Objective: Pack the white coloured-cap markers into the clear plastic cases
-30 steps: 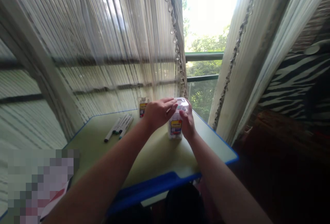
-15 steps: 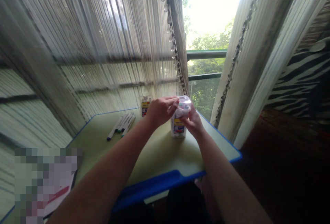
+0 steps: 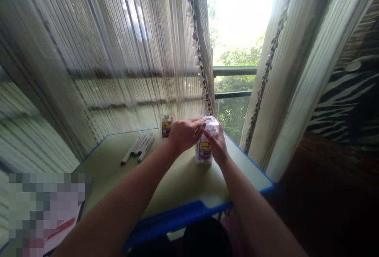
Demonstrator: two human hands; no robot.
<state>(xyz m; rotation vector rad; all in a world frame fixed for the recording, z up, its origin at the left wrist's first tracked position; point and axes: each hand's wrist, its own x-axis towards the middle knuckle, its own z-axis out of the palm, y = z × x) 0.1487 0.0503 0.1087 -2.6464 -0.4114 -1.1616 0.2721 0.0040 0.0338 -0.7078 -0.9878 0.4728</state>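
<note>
A clear plastic box with a yellow-and-dark label stands upright on the table, its clear lid at the top. My left hand holds the lid's left side, fingers reaching over the top. From the right, my right hand wraps round the upper part of the box, thumb at the front just under the lid's edge. Whether the lid is fully pressed down I cannot tell. To the left lie several white markers with dark and green caps. A second clear box with a similar label stands behind my left wrist.
The pale table has a blue rim, with a blue ledge at its near side. At the lower left lies a partly blurred flat sheet or book. String curtains and a window rise behind the table.
My right thumb has moved up to the lid's edge on the box. My left hand keeps its place on the lid. The camera view has tilted slightly.
</note>
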